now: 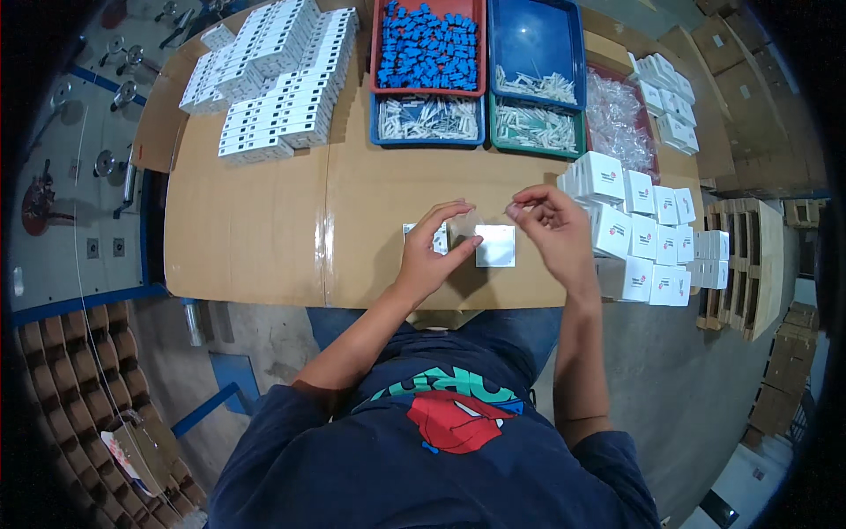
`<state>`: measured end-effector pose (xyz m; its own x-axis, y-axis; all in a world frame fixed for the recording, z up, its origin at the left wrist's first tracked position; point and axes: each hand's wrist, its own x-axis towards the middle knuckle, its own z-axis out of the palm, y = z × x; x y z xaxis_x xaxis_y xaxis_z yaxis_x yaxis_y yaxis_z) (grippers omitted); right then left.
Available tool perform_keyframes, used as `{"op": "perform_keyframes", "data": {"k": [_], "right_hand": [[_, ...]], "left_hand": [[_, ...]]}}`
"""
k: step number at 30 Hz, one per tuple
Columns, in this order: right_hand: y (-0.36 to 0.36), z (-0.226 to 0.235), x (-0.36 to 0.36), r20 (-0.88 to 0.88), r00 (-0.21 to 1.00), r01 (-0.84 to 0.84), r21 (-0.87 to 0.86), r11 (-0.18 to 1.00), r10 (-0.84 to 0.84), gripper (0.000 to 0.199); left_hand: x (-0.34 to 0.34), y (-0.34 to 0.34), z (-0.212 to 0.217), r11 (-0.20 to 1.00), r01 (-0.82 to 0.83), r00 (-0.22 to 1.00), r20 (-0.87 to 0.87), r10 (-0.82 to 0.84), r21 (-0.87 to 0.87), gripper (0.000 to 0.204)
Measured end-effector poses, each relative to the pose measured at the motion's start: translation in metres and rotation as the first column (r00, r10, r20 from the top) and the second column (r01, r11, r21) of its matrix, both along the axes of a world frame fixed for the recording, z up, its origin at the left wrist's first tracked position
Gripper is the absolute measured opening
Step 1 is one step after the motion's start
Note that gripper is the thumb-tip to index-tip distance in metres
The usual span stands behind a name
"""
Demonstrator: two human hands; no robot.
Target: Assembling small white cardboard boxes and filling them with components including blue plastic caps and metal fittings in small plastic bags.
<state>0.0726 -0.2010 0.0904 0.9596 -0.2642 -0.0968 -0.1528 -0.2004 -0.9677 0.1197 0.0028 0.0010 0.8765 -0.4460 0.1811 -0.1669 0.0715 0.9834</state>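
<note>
A small clear plastic bag (469, 220) is held above the cardboard-covered table (264, 229) by my left hand (436, 247), thumb and fingers pinching its edge. My right hand (551, 220) hovers to the right of it, fingertips pinched on what looks like a thin small part near the bag's mouth. Below the bag lies a white square plate (496, 246) flat on the table. Another white piece (438, 236) is partly hidden under my left hand.
Stacks of white boxes (648, 234) stand at the right, rows of flat white boxes (278, 75) at the back left. Behind are a red tray of blue parts (429, 44), blue and green trays of white pieces (536, 110), and clear bags (617, 115).
</note>
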Motion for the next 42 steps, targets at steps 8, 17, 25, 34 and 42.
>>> {"op": "perform_keyframes", "data": {"k": [8,17,25,34,42], "right_hand": [[0.05,0.006,-0.006,0.113,0.982,-0.113,-0.269,0.957,0.148,0.011],[0.04,-0.02,0.013,0.041,0.994,-0.095,-0.183,0.978,0.104,0.014],[-0.016,-0.079,0.108,-0.109,0.993,-0.104,-0.579,0.809,0.05,0.017],[-0.03,-0.126,0.215,-0.121,0.971,-0.187,-0.921,0.341,0.207,0.02],[-0.033,-0.138,0.227,-0.25,0.932,-0.318,-0.91,0.265,0.262,0.009]], "left_hand": [[-0.014,0.021,0.013,1.0,-0.026,0.993,0.114,0.027,-0.01,0.048],[-0.02,0.037,0.011,0.998,-0.043,0.994,-0.105,0.039,-0.041,0.044],[-0.03,0.051,-0.017,0.994,-0.073,0.959,-0.28,0.049,-0.075,0.037],[-0.024,0.068,-0.02,0.995,-0.087,0.932,-0.356,0.064,-0.05,0.033],[-0.011,0.067,-0.025,0.988,-0.116,0.915,-0.397,0.065,-0.105,0.032]]}}
